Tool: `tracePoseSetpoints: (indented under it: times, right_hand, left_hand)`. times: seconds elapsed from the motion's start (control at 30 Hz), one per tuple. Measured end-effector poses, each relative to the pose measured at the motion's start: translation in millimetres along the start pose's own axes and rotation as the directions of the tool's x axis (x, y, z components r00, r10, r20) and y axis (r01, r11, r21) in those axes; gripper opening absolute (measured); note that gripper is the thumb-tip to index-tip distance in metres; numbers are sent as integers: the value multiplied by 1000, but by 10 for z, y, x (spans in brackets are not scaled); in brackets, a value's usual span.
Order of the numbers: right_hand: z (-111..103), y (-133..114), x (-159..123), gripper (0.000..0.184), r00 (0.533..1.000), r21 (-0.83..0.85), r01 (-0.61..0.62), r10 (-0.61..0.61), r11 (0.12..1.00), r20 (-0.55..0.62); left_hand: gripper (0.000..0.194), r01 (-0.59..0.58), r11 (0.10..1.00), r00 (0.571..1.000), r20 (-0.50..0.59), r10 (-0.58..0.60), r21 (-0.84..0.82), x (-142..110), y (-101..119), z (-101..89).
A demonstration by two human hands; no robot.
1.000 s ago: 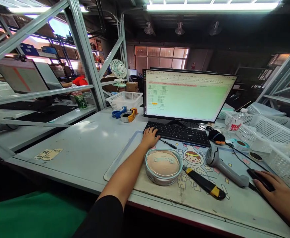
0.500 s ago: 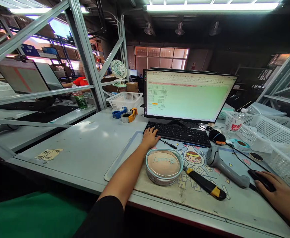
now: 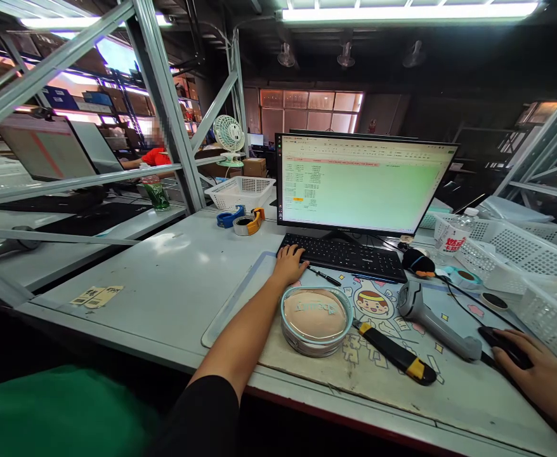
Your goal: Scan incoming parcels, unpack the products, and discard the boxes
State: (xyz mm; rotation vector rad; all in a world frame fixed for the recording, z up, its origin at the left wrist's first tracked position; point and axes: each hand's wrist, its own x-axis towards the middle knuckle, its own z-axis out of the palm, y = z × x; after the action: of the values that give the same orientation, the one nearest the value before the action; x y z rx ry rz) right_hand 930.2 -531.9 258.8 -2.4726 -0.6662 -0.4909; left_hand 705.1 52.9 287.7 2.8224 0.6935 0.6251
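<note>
My left hand [image 3: 288, 264] rests on the left end of a black keyboard [image 3: 354, 257], its fingers spread over the keys. At the right edge my right hand [image 3: 542, 374] is curved over a black computer mouse [image 3: 504, 347]. Between my arms lies a round, clear zip pouch [image 3: 316, 320] with a pale blue rim and a pinkish top. A black pen [image 3: 325, 276] is just beside my left thumb. Right of the pouch lies a black and yellow utility knife [image 3: 397, 353], then a grey barcode scanner [image 3: 438, 324]. A monitor [image 3: 354, 190] behind the keyboard shows a spreadsheet.
Tape dispensers [image 3: 249, 222] sit at the back left near a white basket [image 3: 240, 190] and a small fan [image 3: 229, 134]. To the right stand a plastic bottle [image 3: 455, 233] and white baskets [image 3: 549, 317]. A metal frame [image 3: 164, 101] rises at left; beyond it is a person in red.
Both hands stay in place, on the keyboard and the mouse. The view has shifted very slightly, and the green shape at lower left has moved a little and looks blurred.
</note>
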Motion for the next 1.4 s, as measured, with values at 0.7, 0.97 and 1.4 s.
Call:
tracePoseSetpoints:
  times: [0.7,0.97,1.4]
  right_hand:
    - [68,152,9,58,998,-38,42,-43,998,-41]
    - [-12,126,-32,63,1000,-154,1,0,988,5]
    - [-29,137,-40,66,999,-149,43,-43,988,3]
  left_hand:
    - [53,15,1000,1000,5,-15,16,-6,42,-18]
    - [53,22,1000,999,33,-23,22,-10,76,-37]
    - [53,18,999,999,39,-19,33,-25,108,-98]
